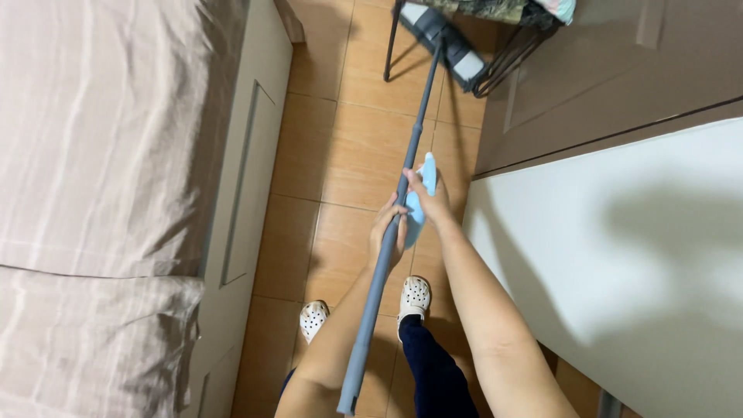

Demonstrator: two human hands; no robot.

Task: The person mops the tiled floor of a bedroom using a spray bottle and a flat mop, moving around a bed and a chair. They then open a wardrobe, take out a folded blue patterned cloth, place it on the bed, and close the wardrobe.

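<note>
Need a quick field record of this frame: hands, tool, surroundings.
left hand: gripping the mop pole
right hand: on the pole, pressing a light blue cloth against it
mop head: on the tile floor, under the metal chair frame
bed: to the person's left
white surface: to the right
footwear: white perforated clogs

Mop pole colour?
Grey-blue mop pole, clearest in the head view.
</note>
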